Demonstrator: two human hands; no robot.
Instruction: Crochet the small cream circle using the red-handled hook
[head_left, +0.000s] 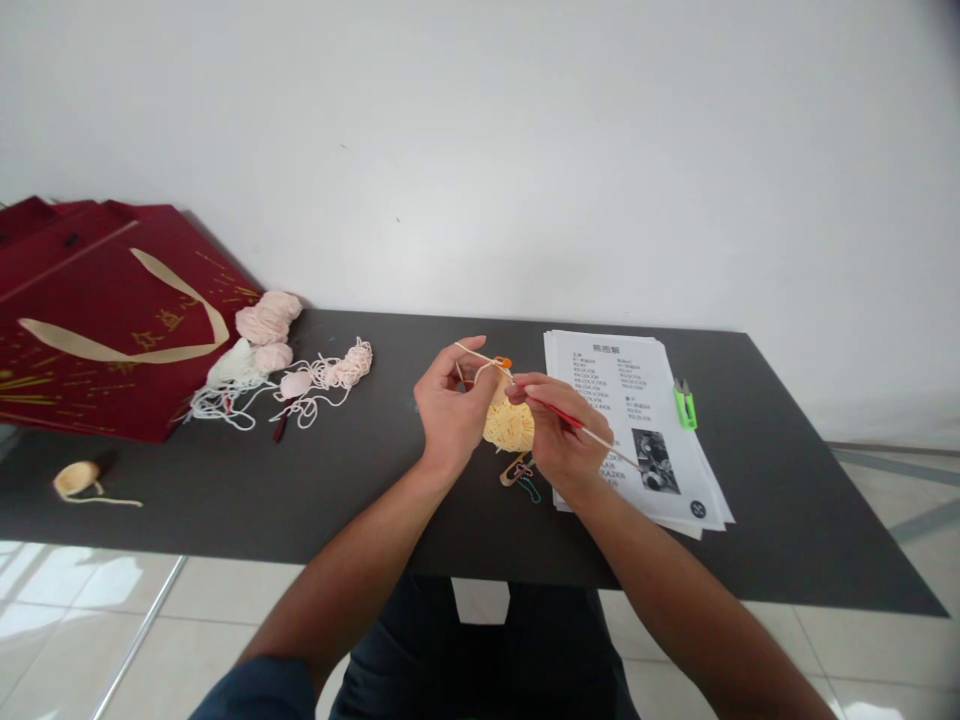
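From my seat at the far end of the feed, I see both hands raised just above the table (pixel 787 480), close together at the middle of its near edge. The left hand (pixel 450 415) is closed on the yellow crochet piece (pixel 508 425), which sits between the two hands, pinched at its left side. A yellow yarn strand (pixel 480 357) runs up over that hand's raised index finger. An orange stitch marker (pixel 502 362) shows at the top of the piece.

The right hand (pixel 559 435) is clamped on the crochet hook (pixel 616 450). The hook's long axis runs from lower right, where its pale tail sticks out past the hand over the pattern sheets (pixel 637 400), to upper left. Its working end points into the top right edge of the piece. I cannot tell whether the tip is through a stitch; the fingers cover it.

So the piece lies to the left of the hook hand, touching both hands. Loose stitch markers (pixel 523 472) lie on the table just below. Green snips (pixel 684 405) rest to the right, pink yarn (pixel 268 320) well off left.
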